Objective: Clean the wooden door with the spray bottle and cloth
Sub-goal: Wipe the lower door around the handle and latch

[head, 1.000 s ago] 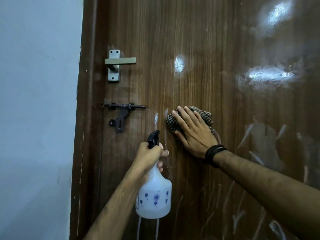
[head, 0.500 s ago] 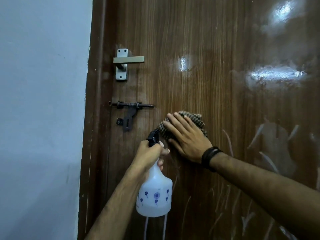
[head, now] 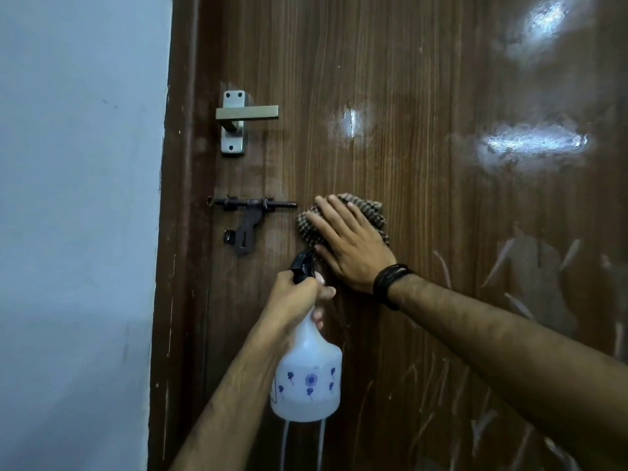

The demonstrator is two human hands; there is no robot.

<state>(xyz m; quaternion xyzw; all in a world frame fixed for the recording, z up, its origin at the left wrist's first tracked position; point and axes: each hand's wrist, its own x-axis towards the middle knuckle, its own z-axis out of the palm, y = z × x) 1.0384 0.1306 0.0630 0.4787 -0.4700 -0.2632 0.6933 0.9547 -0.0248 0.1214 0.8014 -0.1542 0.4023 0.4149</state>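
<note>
head: rt hand flat on cloth (door), lt hand grips bottle

A plain pale blue-grey wall is filling the whole space left of the dark brown door frame, and it is showing only a few faint scuffs and small dark marks. The frame's edge against the wall is looking chipped, with light flecks running down it. Right of the frame, bright patches of light are glaring off a glossy brown surface, the largest sitting high and far from the frame, a smaller one lying closer to it. The room is looking dim overall.
</note>
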